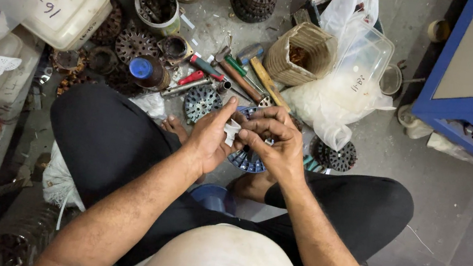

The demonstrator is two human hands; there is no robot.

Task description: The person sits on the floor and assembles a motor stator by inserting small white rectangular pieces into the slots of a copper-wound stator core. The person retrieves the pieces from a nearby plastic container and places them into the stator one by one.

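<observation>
I sit on the floor with knees spread, both hands meeting in front of me. My left hand (211, 137) and my right hand (275, 139) together pinch a small white folded piece (230, 131), paper or plastic I cannot tell which. Directly under the hands lies a round slotted metal stator core with a bluish rim (245, 159). A second slotted core disc (201, 101) lies on the floor just beyond my left hand.
Hammers, screwdrivers and a red-handled tool (228, 75) lie scattered beyond the hands. Several stator cores (133, 45), a blue-capped bottle (146, 71), a woven basket (301, 54), clear plastic boxes (60, 0) and bags (336, 100) crowd the floor. A blue metal frame (462, 106) stands right.
</observation>
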